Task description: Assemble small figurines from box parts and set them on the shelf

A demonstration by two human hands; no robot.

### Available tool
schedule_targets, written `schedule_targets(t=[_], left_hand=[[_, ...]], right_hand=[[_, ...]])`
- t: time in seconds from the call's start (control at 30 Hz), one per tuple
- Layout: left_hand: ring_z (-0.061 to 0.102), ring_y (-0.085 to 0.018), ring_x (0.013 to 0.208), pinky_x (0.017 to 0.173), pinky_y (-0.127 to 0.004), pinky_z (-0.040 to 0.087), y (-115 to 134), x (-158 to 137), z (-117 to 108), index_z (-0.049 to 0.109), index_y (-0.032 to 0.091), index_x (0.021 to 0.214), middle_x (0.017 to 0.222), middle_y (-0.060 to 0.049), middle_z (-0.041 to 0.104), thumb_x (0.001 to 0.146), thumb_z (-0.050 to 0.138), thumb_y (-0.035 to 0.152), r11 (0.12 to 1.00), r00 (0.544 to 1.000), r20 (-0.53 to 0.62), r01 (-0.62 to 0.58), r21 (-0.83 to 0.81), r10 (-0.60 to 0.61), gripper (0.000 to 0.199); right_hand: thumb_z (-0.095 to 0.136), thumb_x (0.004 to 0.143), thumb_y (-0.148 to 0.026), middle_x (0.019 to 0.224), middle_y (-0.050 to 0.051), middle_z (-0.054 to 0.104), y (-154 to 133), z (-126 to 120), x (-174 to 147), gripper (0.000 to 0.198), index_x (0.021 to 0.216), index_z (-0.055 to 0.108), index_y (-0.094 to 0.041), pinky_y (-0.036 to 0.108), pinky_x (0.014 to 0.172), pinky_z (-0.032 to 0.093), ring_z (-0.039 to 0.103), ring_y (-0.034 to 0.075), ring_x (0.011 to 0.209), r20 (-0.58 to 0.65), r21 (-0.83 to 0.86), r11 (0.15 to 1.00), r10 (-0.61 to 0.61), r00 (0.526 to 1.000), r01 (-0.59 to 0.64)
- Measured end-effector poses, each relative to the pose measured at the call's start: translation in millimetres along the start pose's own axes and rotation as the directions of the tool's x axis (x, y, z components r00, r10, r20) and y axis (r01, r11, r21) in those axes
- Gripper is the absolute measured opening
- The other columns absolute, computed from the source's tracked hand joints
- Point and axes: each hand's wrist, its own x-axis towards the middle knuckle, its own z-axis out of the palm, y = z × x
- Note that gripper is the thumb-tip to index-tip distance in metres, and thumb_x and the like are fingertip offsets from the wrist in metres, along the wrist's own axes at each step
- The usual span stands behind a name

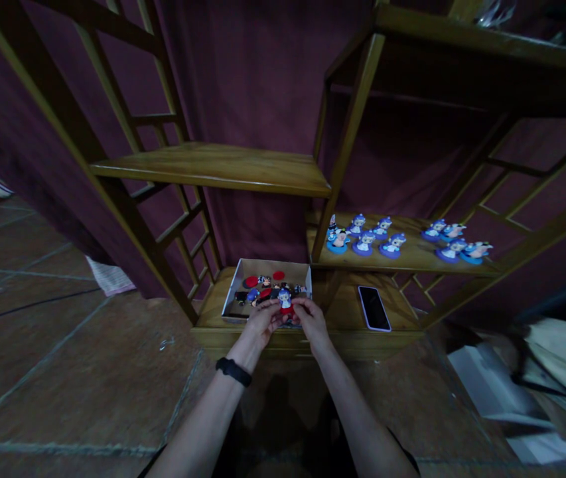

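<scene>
- I see the left hand (265, 318) and right hand (312, 321) just below the frame's centre, fingertips closed around a blue-topped figurine (285, 298) with a red base (287, 310).
- It is at the near edge of an open box (294, 268) holding loose pieces (251, 282).
- More figurines (363, 244) stand on a shelf (413, 256), right of centre.
- Below them lies a phone (374, 309).

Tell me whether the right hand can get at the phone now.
Likely yes: nothing visible blocks the way to the phone, lying off to the right, but the right hand and left hand both hold the small figurine.
</scene>
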Motion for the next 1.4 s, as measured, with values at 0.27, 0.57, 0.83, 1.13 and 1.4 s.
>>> schedule_targets(t=[0.27,0.57,0.83,1.13,1.4], left_hand=[[0.062,-0.012,0.049,0.051,-0.023,0.053,0,1,-1,0.058,0.011,0.080,0.063,-0.006,0.066,0.069,0.064,0.008,1.000,1.000,0.006,-0.004,-0.002,0.004,0.013],[0.060,-0.011,0.047,0.051,-0.022,0.053,2,-2,2,0.058,0.012,0.078,0.061,-0.004,0.066,0.069,0.062,0.004,1.000,1.000,-0.014,-0.016,0.016,0.016,0.013],[0.063,-0.012,0.053,0.055,-0.023,0.054,2,0,0,0.060,0.011,0.077,0.062,-0.006,0.066,0.069,0.062,0.004,1.000,1.000,-0.013,-0.014,-0.009,0.014,0.011],[0.063,-0.011,0.054,0.056,-0.021,0.053,3,0,1,0.061,0.010,0.076,0.063,-0.006,0.067,0.067,0.061,-0.001,0.999,1.000,-0.007,-0.024,-0.027,0.023,0.014],[0.063,-0.011,0.055,0.059,-0.022,0.053,3,0,0,0.059,0.011,0.072,0.062,-0.004,0.065,0.064,0.065,0.000,0.997,0.996,-0.030,-0.082,-0.014,0.081,0.014]], right_hand=[[0.058,0.067,-0.040,0.059,-0.003,0.058,-1,-1,-1,0.027,0.085,0.065,-0.021,0.024,0.051,0.046,0.052,0.011,0.051,0.003,-0.020,1.000,-0.017,1.000,0.017],[0.058,0.067,-0.038,0.063,-0.002,0.061,3,-3,2,0.025,0.084,0.066,-0.022,0.025,0.051,0.046,0.053,0.013,0.055,0.014,-0.067,0.998,0.004,1.000,-0.003],[0.056,0.068,-0.038,0.062,-0.002,0.061,6,-5,3,0.026,0.086,0.069,-0.023,0.026,0.055,0.048,0.055,0.013,0.057,0.032,-0.098,0.995,-0.014,0.999,0.017],[0.052,0.072,-0.037,0.070,-0.002,0.065,3,-5,1,0.025,0.088,0.068,-0.027,0.028,0.059,0.048,0.057,0.015,0.059,0.033,-0.212,0.970,-0.112,0.993,0.116],[0.051,0.076,-0.025,0.082,-0.001,0.070,-12,-4,-12,0.024,0.091,0.069,-0.032,0.028,0.069,0.045,0.061,0.017,0.070,0.101,-0.441,0.839,-0.306,0.947,0.318]])
